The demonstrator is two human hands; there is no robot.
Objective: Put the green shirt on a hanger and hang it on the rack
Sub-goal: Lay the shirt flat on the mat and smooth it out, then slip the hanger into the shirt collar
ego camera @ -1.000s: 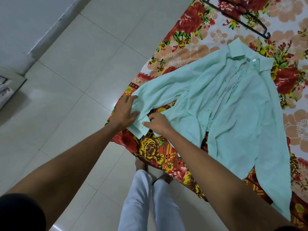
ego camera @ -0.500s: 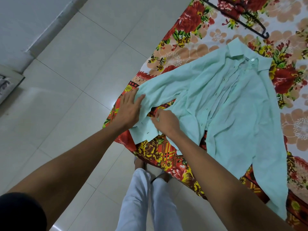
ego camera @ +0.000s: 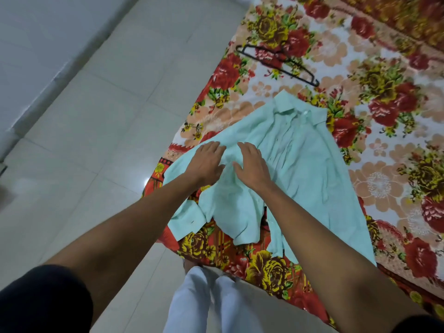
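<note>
Both flat: left hand (ego camera: 206,162) and right hand (ego camera: 252,164) press the green shirt (ego camera: 300,174) on the bed (ego camera: 384,164), hanger (ego camera: 278,63) just past the collar.

Pale tiled floor (ego camera: 91,121); floral bedspread (ego camera: 384,111).

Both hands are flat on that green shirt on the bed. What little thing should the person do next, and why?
Probably reach one hand, likely the right hand, for the black hanger. The green shirt lies spread on the floral bedspread with its collar toward the hanger, and both the right and the left hand rest open on the cloth, holding nothing. The hanger lies apart from the shirt, just beyond the collar.
</note>
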